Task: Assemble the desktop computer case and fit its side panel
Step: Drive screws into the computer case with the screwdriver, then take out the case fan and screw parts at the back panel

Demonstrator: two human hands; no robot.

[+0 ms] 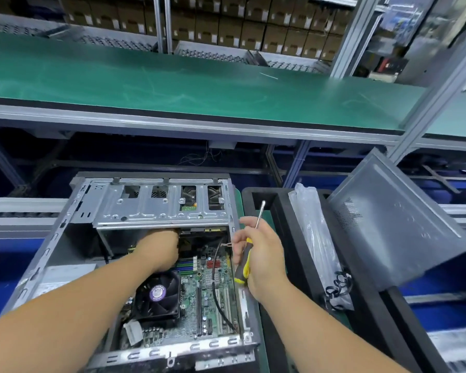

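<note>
An open desktop computer case (pixel 73 211) lies on its side in front of me, its motherboard (pixel 213 286) and black cooler fan (pixel 158 294) exposed. My left hand (pixel 159 251) reaches inside, under the silver drive cage (pixel 162 208); its fingers are hidden there. My right hand (pixel 261 254) hovers over the case's right edge and grips a yellow-and-black screwdriver (pixel 245 262), shaft pointing up and away. A dark grey side panel (pixel 396 224) leans tilted at the right, apart from the case.
A black foam tray (pixel 288 254) stands right of the case, holding a clear plastic bag (pixel 315 238) with black cables. A green conveyor belt (pixel 172 82) runs across behind. Blue bins lie below on both sides. Shelves of boxes fill the background.
</note>
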